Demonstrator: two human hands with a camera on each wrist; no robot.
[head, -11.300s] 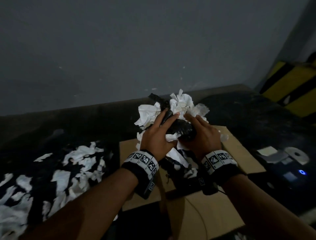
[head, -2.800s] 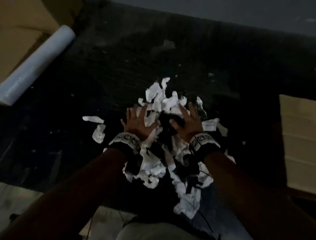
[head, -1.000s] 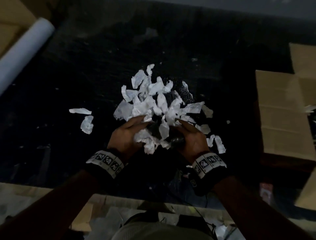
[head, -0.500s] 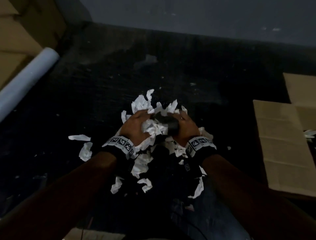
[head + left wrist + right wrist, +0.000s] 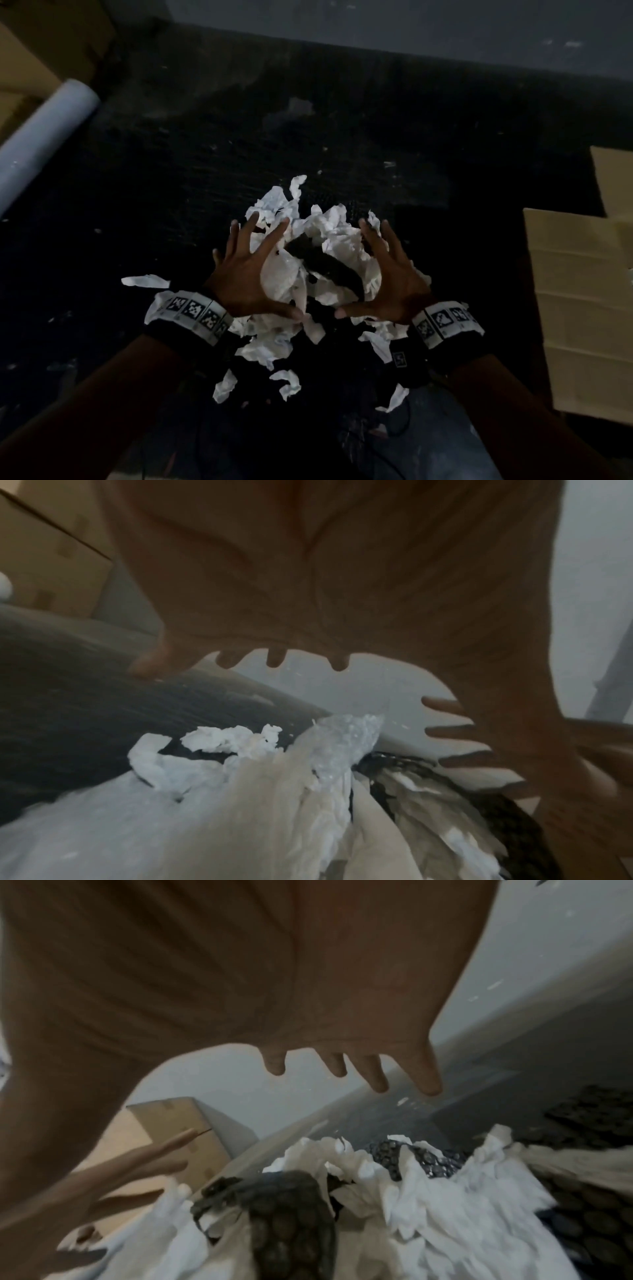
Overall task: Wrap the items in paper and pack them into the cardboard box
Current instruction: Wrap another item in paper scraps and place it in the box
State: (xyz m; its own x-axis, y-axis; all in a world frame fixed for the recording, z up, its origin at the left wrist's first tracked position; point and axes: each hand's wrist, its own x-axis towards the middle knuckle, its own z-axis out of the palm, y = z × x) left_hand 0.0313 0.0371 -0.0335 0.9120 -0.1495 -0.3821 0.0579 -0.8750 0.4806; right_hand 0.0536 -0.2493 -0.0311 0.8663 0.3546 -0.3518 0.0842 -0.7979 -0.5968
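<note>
White crumpled paper (image 5: pixel 318 270) heaped at frame centre on dark floor (image 5: pixel 205 164), with a dark, dimpled item (image 5: pixel 325 265) lying diagonally across the heap, only partly covered. Left hand (image 5: pixel 246 277) just left of the heap, fingers spread wide and straight, gripping nothing; right hand (image 5: pixel 394 277) mirrored on the right side, equally wide and empty. Both palms turned toward the heap, seemingly poised to gather it. Loose scraps (image 5: pixel 287 382) scattered toward the lower centre, one more (image 5: pixel 145 281) left of the left wrist. Cardboard box (image 5: pixel 582 308) at the right edge, flaps flat, well apart from the heap. Pale roll (image 5: pixel 41 137) at the upper left edge.

To do this step well, probably best to scoop from underneath with both palms, drawing the outer paper up and over the exposed dark strip before squeezing. Worth pressing evenly from both sides so torn pieces stay trapped rather than dropping. Advisable to close the fingers fully round the bundle before lifting toward the box, since the paper looks shredded and likely to shed.
</note>
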